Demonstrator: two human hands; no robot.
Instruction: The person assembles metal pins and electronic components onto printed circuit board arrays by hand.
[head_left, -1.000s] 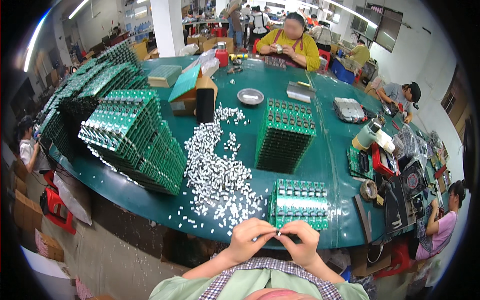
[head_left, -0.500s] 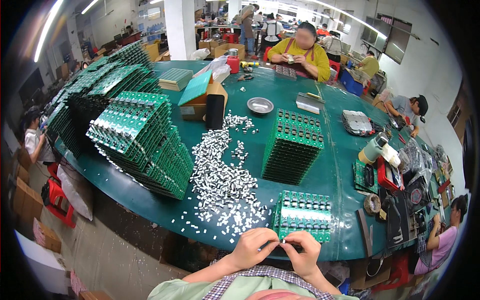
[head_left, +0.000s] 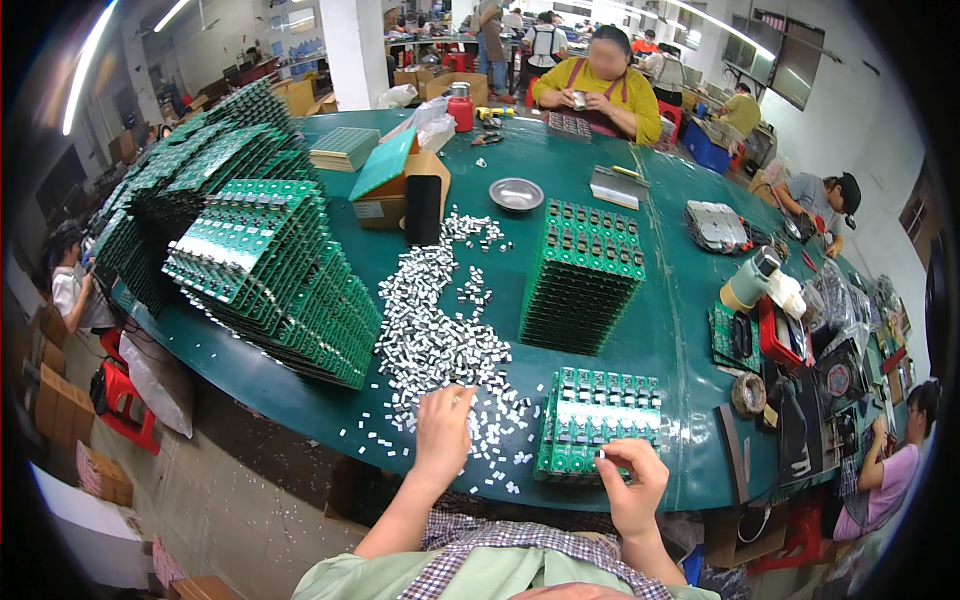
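My left hand [head_left: 443, 432] is over the near part of a heap of small white-and-dark rectangular pieces [head_left: 425, 335]. Its fingers are drawn together at the pieces; whether one is between them I cannot make out. At the near edge of a low stack of green circuit boards [head_left: 605, 405], my right hand [head_left: 636, 487] pinches a small white piece [head_left: 601, 455] between thumb and forefinger. Rows of dark and silvery components cover the top board.
A taller stack of circuit boards [head_left: 583, 270] stands behind the low one. Large leaning board stacks [head_left: 270, 270] fill the left side. Farther back are a metal dish [head_left: 516, 194], a dark phone [head_left: 423, 210] against a carton [head_left: 378, 212], and a person [head_left: 600, 90] across the table.
My hands were together in front of the low stack. The left has moved away to the heap, while the right has shifted slightly right, up to the board's near edge.
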